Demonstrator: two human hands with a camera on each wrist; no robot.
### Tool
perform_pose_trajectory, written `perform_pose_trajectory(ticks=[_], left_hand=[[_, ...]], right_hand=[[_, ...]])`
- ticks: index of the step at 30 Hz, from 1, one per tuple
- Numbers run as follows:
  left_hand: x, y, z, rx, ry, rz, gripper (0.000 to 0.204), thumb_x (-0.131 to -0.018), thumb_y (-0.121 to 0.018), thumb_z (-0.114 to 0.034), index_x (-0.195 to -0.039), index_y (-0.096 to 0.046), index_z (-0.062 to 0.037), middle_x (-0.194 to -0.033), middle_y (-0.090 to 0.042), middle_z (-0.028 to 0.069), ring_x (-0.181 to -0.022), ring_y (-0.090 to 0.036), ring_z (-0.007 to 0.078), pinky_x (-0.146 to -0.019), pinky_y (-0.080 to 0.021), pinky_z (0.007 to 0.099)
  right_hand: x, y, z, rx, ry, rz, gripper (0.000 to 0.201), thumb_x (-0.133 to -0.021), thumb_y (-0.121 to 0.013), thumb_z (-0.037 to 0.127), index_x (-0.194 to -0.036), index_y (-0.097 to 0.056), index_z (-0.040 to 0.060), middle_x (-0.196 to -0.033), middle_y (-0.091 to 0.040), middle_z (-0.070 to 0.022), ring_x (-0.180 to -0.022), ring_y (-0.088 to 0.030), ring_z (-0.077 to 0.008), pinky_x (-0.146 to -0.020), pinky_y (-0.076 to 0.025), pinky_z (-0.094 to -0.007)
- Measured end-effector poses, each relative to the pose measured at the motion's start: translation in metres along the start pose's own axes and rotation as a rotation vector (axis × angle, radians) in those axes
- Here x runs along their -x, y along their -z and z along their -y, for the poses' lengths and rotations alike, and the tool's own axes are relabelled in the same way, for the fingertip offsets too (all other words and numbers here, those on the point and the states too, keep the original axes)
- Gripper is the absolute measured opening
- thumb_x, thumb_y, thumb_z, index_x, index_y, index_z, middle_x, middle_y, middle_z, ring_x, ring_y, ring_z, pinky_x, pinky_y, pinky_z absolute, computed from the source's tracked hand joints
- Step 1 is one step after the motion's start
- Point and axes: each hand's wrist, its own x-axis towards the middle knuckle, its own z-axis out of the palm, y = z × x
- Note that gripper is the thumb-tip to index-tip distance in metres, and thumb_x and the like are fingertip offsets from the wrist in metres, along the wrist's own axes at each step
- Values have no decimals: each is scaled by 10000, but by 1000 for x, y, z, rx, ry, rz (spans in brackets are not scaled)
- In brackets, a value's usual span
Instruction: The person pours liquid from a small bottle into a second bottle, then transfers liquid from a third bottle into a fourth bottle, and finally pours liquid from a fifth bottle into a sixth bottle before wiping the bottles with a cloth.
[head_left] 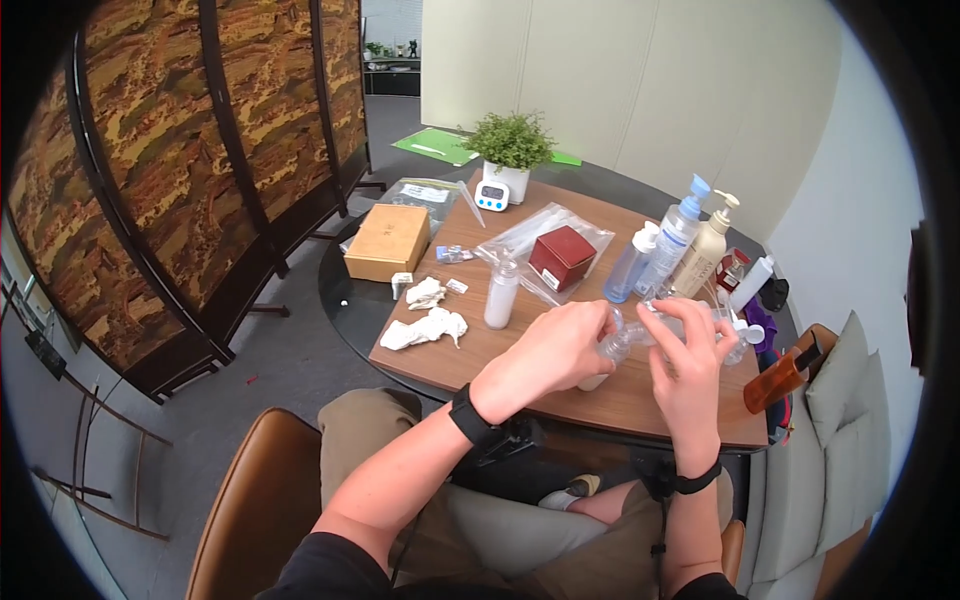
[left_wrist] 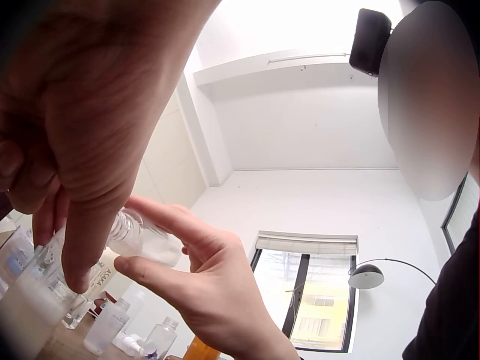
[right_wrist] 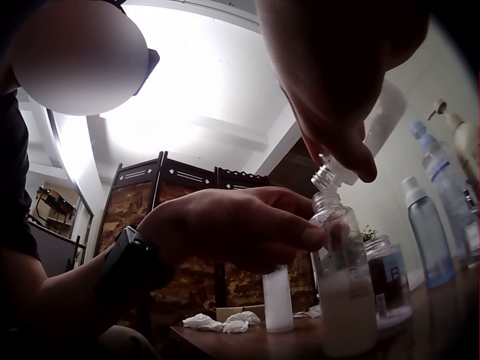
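Note:
My left hand point(head_left: 550, 350) grips a clear bottle point(right_wrist: 346, 307) near its neck. This bottle stands upright on the wooden table and holds cloudy, pale liquid in its lower part. Above it, my right hand point(head_left: 688, 365) holds a second clear bottle point(left_wrist: 154, 246) between thumb and fingers. The second bottle is tilted, its threaded neck right at the mouth of the lower one in the right wrist view. Left of my hands stands another bottle point(head_left: 501, 298) with whitish contents. A clear jar point(right_wrist: 386, 281) with a dark band and a label is close beside the gripped bottle.
Behind my hands stand a blue pump bottle point(head_left: 631, 265), a taller clear pump bottle point(head_left: 672, 240) and a cream pump bottle point(head_left: 704, 250). A dark red box point(head_left: 562, 257) lies on a plastic bag. Crumpled tissues point(head_left: 430, 328) are at left, an amber bottle point(head_left: 775, 385) at the right edge.

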Motion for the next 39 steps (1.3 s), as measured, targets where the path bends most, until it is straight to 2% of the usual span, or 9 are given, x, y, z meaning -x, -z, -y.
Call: perform_pose_trajectory(ticks=[19,29,39], left_hand=[[-1,-3,3,5,-21,-5,474,-821,-922,-199,-1170,-677,6,-1138,-777,210,-1125,-746,434,-975,-584,498],[-1,-2,1,12,11,5,503,-820,-933,-212,-1213,-697,-6,-1180,-789,202,-1149,-758,410,-998,-593,481],[-1,1,-2,-4,16,11,473,-827,-913,-203,-1188,-702,16,-1167,-792,215,-1130,-766,419,-988,-598,481]], right_hand=[[1,-2,2,20,-1,-10,526,-835,-762,-68,-1322,-802,127,-1311,-691,-52,-1324,-641,-241,-1102,-334,-466],[1,-2,2,28,15,-27,509,-838,-763,-55,-1311,-803,129,-1302,-698,-43,-1318,-655,-238,-1099,-328,-466],[1,-1,4,50,23,-21,515,-843,-760,-48,-1322,-796,138,-1315,-701,-39,-1325,-655,-240,-1102,-331,-474]])
